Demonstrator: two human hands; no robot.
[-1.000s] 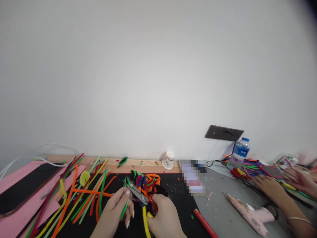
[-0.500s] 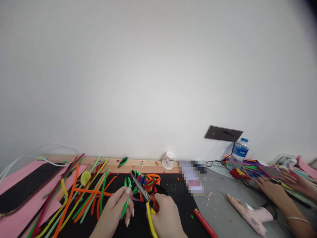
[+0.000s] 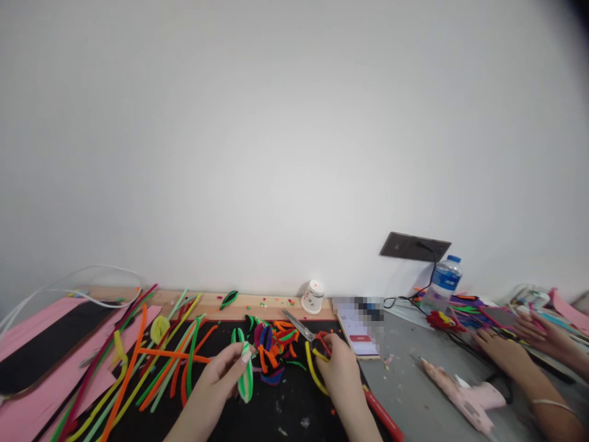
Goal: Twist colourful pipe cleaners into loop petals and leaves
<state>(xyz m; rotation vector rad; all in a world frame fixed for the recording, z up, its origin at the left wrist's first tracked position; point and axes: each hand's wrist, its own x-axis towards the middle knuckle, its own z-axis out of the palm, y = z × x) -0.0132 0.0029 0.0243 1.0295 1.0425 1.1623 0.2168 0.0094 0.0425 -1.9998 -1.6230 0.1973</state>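
Note:
Between the fingers of my left hand (image 3: 219, 379) is a leaf-shaped piece of bent green pipe cleaner (image 3: 246, 377) with a pale strip along its middle. My right hand (image 3: 341, 369) is closed on the yellow-and-red handles of a pair of scissors (image 3: 301, 330), whose blades point up and to the left. Just beyond both hands, a heap of cut and bent pipe cleaners (image 3: 276, 344) in orange, purple, blue and green lies on the black mat (image 3: 267, 417).
Loose pipe cleaners (image 3: 165, 356) and a phone (image 3: 50, 350) lie left. A paper cup (image 3: 313, 298) stands by the wall. Rightward are a red tube-like stick (image 3: 383, 414), a pink glue gun (image 3: 464, 396), a water bottle (image 3: 444, 285) and a co-worker's hands (image 3: 501, 353).
My right hand has moved right with the scissors, away from my left hand, uncovering more of the heap. The green piece in my left hand has turned, showing its pale strip.

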